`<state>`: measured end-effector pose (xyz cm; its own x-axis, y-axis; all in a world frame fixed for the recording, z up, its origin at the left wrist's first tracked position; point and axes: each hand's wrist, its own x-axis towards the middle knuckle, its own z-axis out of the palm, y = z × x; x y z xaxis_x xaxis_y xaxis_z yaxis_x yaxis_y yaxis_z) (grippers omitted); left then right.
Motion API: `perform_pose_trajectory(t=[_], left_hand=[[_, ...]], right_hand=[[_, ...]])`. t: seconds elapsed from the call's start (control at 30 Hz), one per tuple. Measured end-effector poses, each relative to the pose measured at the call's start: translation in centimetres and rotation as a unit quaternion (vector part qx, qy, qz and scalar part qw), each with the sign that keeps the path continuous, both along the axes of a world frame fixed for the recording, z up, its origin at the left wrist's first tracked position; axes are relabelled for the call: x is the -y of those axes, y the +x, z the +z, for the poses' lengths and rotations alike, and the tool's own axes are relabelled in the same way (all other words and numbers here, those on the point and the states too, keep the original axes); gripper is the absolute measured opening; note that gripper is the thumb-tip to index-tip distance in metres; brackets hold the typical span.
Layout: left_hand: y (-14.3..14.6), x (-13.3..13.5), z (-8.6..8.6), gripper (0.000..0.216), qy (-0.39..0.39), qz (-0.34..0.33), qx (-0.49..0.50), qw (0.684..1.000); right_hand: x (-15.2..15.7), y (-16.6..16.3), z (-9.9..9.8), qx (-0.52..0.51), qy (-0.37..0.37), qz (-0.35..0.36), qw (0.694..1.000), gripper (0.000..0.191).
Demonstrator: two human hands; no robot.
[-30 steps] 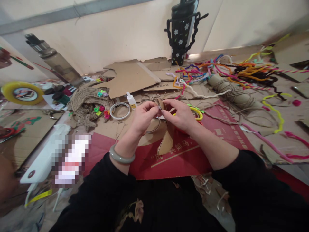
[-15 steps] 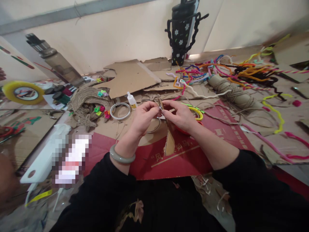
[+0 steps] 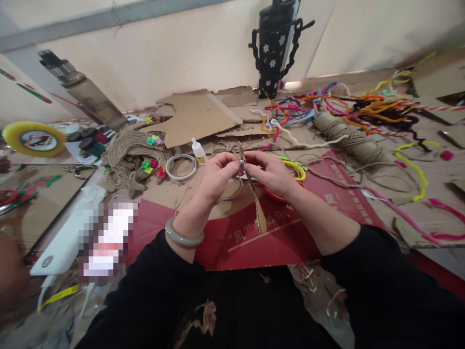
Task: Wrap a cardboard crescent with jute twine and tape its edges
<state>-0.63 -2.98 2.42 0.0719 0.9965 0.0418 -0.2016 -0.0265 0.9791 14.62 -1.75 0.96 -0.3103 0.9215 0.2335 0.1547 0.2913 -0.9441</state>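
Observation:
A narrow piece of corrugated cardboard (image 3: 260, 218) hangs between my hands, nearly edge-on, its wider lower end over the red board. My left hand (image 3: 220, 175) is closed, thumb and forefinger pinching at the cardboard's upper part. From the other side my right hand (image 3: 271, 173) grips the same piece, fingers closed. A small pale bit shows where the fingertips meet; I cannot make out what it is. Just beyond my left hand stands a small white glue bottle (image 3: 198, 150), beside a grey ring (image 3: 180, 167). Close to my right hand lies a yellow ring (image 3: 296, 170).
Red cardboard (image 3: 214, 242) lies under my forearms. A twine-wrapped piece (image 3: 127, 150), a tape roll (image 3: 34, 139) and a white power strip (image 3: 67, 237) are on the left. Pipe cleaners (image 3: 381, 111) and a twine spool (image 3: 354, 140) spread right. A black flowered tumbler (image 3: 272, 53) stands behind.
The cardboard piece has turned more edge-on, and its lower end has swung slightly right. Both hands stay in nearly the same place, still closed.

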Motion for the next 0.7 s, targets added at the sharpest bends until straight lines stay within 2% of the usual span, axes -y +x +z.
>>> perform_pose_trajectory(t=[0.7], left_hand=[[0.05,0.07,0.08,0.011,0.01,0.001,-0.002,1.0]], right_hand=[[0.15,-0.08,0.2,-0.093,-0.08,0.057,0.991,0.032]])
